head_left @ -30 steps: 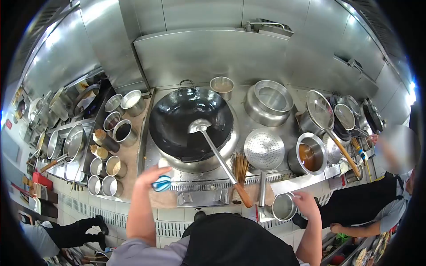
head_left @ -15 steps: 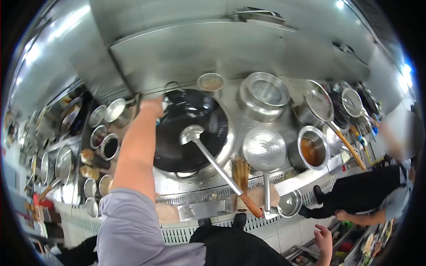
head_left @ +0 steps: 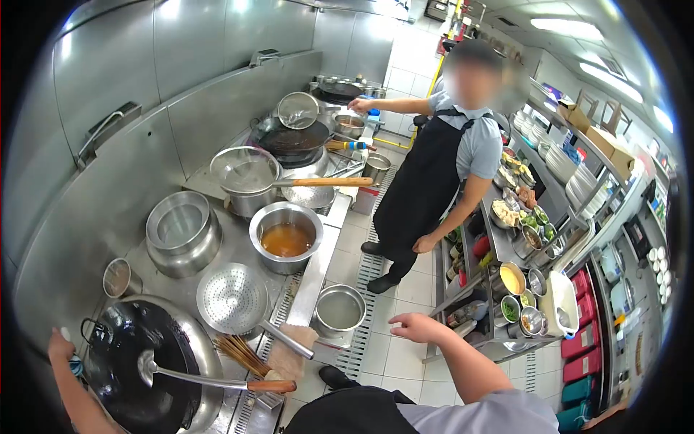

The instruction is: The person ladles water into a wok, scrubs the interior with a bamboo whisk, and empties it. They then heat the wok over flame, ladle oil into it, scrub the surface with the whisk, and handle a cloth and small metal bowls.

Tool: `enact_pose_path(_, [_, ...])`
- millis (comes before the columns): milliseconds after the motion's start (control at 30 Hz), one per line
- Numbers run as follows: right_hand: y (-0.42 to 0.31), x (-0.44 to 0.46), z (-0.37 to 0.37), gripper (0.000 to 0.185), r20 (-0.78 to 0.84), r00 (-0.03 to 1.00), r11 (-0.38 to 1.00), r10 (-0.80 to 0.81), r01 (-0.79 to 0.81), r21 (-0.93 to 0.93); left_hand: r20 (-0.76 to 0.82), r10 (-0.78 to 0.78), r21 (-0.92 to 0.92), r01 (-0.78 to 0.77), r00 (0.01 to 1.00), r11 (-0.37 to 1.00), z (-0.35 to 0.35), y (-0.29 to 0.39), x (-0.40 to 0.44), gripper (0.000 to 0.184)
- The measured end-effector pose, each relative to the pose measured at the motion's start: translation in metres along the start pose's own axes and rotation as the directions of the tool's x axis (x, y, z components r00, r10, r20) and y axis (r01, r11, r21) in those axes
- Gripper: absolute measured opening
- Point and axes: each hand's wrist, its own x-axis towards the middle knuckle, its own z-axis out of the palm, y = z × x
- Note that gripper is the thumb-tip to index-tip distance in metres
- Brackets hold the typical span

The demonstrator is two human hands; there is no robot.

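Note:
At the far left, my left hand point(head_left: 61, 346) is closed at the rim of a black wok point(head_left: 137, 369), on what looks like a cloth point(head_left: 76, 366); only small white and bluish bits of it show. Inside the wok rests the bowl of a long steel ladle point(head_left: 148, 367), its wooden handle sticking out over the front edge. My right hand point(head_left: 418, 327) hangs in the air above the floor, fingers apart and holding nothing. Beside the wok lie a perforated skimmer point(head_left: 233, 296) and a bamboo brush point(head_left: 241, 354).
A pot of brown liquid point(head_left: 288, 240), a mesh strainer point(head_left: 246, 171) and stacked steel pots point(head_left: 183, 233) stand on the range. Another person point(head_left: 441, 173) in a black apron stands ahead in the aisle. A shelf rack point(head_left: 499, 253) with ingredients lines the right; a steel pot point(head_left: 340, 311) sits low by the range.
The view has swung to the right, bringing the other person and the rack into sight. My right hand has come up and forward. My left hand is still by the wok's rim.

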Motion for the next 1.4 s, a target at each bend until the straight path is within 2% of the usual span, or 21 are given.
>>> enact_pose_path(33, [-0.005,0.009,0.000,0.044,0.014,0.997,0.996,-0.076,0.076,-0.054,-0.011,-0.002,0.001,0.002,1.000,1.000,-0.018,-0.010,-0.005,0.090])
enact_pose_path(100, [-0.020,0.022,-0.003,0.044,0.032,0.991,0.984,-0.132,0.135,-0.120,-0.225,0.127,-0.307,-0.194,0.966,0.932,-0.048,-0.027,-0.017,0.078])
enact_pose_path(133, [-0.027,0.029,-0.004,0.044,0.040,0.986,0.975,-0.160,0.164,-0.152,-0.234,0.127,-0.302,-0.197,0.964,0.933,-0.049,-0.035,-0.028,0.078])
enact_pose_path(200, [-0.032,0.044,-0.007,0.041,-0.007,0.961,0.955,-0.278,0.275,-0.114,-0.585,0.228,-0.338,-0.490,0.778,0.804,-0.042,-0.056,-0.049,0.070])
enact_pose_path(233, [-0.035,0.051,-0.009,0.041,-0.025,0.948,0.944,-0.318,0.314,-0.100,-0.416,0.186,-0.466,-0.385,0.890,0.797,-0.066,-0.038,-0.100,0.075])
enact_pose_path(300, [-0.046,0.062,-0.020,0.038,-0.100,0.928,0.917,-0.358,0.370,0.150,-0.237,0.147,-0.562,-0.259,0.960,0.786,-0.081,-0.010,-0.179,0.081])
enact_pose_path(333, [-0.053,0.066,-0.027,0.038,-0.126,0.920,0.890,-0.371,0.391,0.233,-0.378,0.192,-0.549,-0.387,0.905,0.741,-0.046,-0.018,-0.194,0.073])
enact_pose_path(367, [-0.068,0.060,-0.041,0.036,-0.072,0.936,0.858,-0.345,0.345,0.381,-0.365,0.204,-0.600,-0.397,0.909,0.695,-0.051,0.000,-0.236,0.065])
enact_pose_path(467, [-0.128,0.030,-0.083,0.024,0.012,0.932,0.769,-0.363,0.293,0.568,-0.147,0.253,-0.844,-0.255,0.956,0.473,-0.081,0.078,-0.360,0.042])
enact_pose_path(533, [-0.169,0.007,-0.108,0.018,0.022,0.780,0.649,-0.625,0.504,0.569,-0.005,0.312,-0.950,-0.102,0.950,0.296,-0.082,0.122,-0.418,0.031])
enact_pose_path(600, [-0.215,-0.030,-0.133,0.027,0.015,0.484,0.423,-0.875,0.748,0.511,-0.089,0.444,-0.858,-0.295,0.891,0.420,-0.066,0.146,-0.436,0.029])
enact_pose_path(633, [-0.238,-0.054,-0.144,0.027,-0.012,0.287,0.245,-0.958,0.839,0.485,-0.133,0.594,-0.726,-0.486,0.794,0.487,-0.054,0.159,-0.438,0.028])
enact_pose_path(667, [-0.254,-0.075,-0.147,0.022,-0.040,0.125,0.089,-0.991,0.867,0.489,-0.073,0.632,-0.752,-0.459,0.771,0.473,-0.041,0.171,-0.438,0.029])
enact_pose_path(700, [-0.266,-0.088,-0.152,0.021,-0.064,-0.018,-0.043,-0.998,0.907,0.419,0.120,0.535,-0.728,-0.292,0.836,0.620,-0.045,0.192,-0.448,0.036])
enact_pose_path(733, [-0.273,-0.097,-0.155,0.022,-0.076,-0.109,-0.131,-0.991,0.906,0.403,0.148,0.540,-0.749,-0.262,0.828,0.608,-0.062,0.215,-0.464,0.042])
enact_pose_path(800, [-0.278,-0.104,-0.160,0.022,-0.111,-0.203,-0.230,-0.973,0.881,0.413,0.000,0.592,-0.768,-0.379,0.806,0.517,0.013,0.222,-0.435,0.070])
enact_pose_path(900, [-0.269,-0.107,-0.166,0.024,-0.160,-0.274,-0.317,-0.948,0.845,0.430,0.099,0.601,-0.819,-0.278,0.793,0.502,0.009,0.232,-0.464,0.064])
enact_pose_path(1200, [-0.235,-0.102,-0.188,0.027,-0.220,-0.327,-0.393,-0.919,0.786,0.477,0.159,0.562,-0.857,-0.169,0.812,0.487,0.013,0.249,-0.477,0.044])
enact_pose_path(1267, [-0.222,-0.092,-0.193,0.028,-0.199,-0.279,-0.342,-0.939,0.795,0.501,0.162,0.564,-0.866,-0.157,0.809,0.474,0.012,0.255,-0.480,0.040])
enact_pose_path(1300, [-0.220,-0.083,-0.193,0.029,-0.141,-0.209,-0.252,-0.968,0.823,0.509,0.167,0.567,-0.871,-0.150,0.806,0.468,0.013,0.258,-0.483,0.038])
enact_pose_path(1400, [-0.224,-0.053,-0.169,0.026,0.245,0.198,0.276,-0.949,0.897,0.344,0.163,0.604,-0.875,-0.169,0.780,0.454,0.019,0.265,-0.491,0.035])
